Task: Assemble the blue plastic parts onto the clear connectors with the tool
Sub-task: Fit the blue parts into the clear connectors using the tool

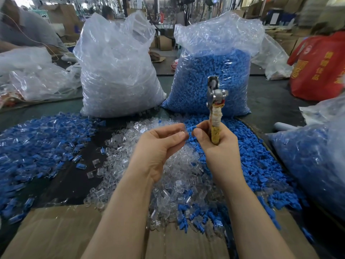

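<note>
Item in hand: one blue plastic part [189, 130], light, stiff, slippery, pinched endwise by my right hand [214, 141] (tool [214, 111] clamped upright in its palm), meeting a clear connector [182, 128] pinched by my left hand [160, 144].

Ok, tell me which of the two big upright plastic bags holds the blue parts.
The right-hand clear plastic bag, directly behind the taped-handle metal tool, is packed with blue plastic parts. The left-hand bag holds only clear connectors.
</note>
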Tool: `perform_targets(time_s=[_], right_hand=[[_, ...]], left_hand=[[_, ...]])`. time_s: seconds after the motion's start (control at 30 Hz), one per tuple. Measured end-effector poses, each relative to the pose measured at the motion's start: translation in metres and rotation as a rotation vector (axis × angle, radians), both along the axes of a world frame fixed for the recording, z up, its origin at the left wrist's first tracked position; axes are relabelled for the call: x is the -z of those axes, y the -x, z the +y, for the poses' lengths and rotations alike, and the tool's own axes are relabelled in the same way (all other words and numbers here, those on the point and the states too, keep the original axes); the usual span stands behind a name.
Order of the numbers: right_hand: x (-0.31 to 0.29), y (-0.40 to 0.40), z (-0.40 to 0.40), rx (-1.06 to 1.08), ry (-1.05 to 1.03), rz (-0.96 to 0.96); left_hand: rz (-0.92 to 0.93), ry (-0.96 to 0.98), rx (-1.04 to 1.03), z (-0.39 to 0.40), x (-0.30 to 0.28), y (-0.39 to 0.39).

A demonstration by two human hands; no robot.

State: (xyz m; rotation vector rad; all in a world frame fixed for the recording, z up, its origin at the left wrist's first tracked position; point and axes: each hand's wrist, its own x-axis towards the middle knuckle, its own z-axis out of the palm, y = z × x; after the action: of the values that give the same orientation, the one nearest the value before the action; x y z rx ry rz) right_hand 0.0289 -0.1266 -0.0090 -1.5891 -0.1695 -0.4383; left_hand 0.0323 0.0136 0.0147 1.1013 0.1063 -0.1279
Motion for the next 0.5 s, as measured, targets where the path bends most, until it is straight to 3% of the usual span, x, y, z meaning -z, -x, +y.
perform_targets(time_s=[0.13, 0.5], right_hand=[[0.0002, 0.001, 0.002, 0.022, 0.095, -0.039], [0.0048, -0.0001, 0.0045, 0.084, 0.122, -0.027]], left_hand=[[-0.037, -0.087, -0.008, -0.0018, -0.0003, 0.0005], [-0.081, -0.062, -0.037, -0.0069, 0.0007, 0.0012]])
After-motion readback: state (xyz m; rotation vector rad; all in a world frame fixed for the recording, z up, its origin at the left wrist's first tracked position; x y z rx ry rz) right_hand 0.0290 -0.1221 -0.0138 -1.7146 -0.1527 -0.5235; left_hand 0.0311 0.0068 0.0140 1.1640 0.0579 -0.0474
